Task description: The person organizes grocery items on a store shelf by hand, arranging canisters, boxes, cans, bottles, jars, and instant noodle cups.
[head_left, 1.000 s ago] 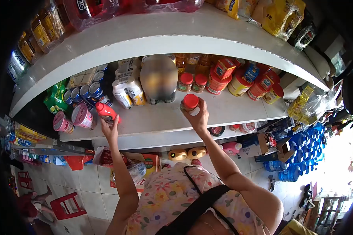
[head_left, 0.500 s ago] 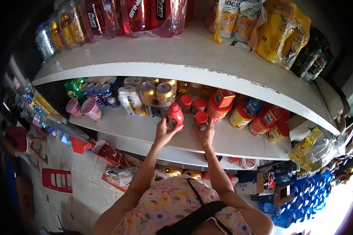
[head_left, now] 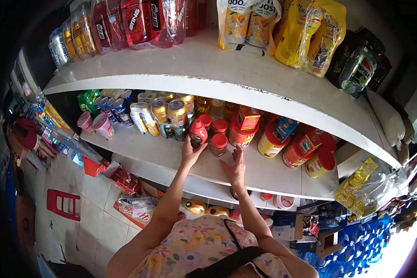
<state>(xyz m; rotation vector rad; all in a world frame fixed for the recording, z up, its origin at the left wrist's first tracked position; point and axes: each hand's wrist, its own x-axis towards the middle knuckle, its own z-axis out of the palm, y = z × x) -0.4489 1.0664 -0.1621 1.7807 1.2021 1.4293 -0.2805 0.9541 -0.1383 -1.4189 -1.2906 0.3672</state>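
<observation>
My left hand (head_left: 191, 153) is closed around a red bottle (head_left: 199, 131) with a tapered red top, held upright at the middle shelf. My right hand (head_left: 234, 169) is empty, its fingers apart, just in front of a small jar with a red lid (head_left: 218, 142). Two more red-lidded jars stand behind it, one of them (head_left: 221, 125) in plain sight and the other partly hidden by the bottle. Right of these is a large red tub (head_left: 242, 135) with a red box (head_left: 248, 117) on top.
Beer cans (head_left: 177, 112) and pink cups (head_left: 103, 126) fill the middle shelf's left side; yellow tubs (head_left: 271, 143) stand to the right. The upper shelf's edge (head_left: 208, 84) overhangs, carrying red drink bottles (head_left: 136, 23) and yellow pouches (head_left: 299, 34). A red stool (head_left: 64, 205) is on the floor.
My right hand has come off the front red-lidded jar, which now stands on the shelf. My left hand still holds the red bottle, nearer the beer cans. The view has shifted slightly.
</observation>
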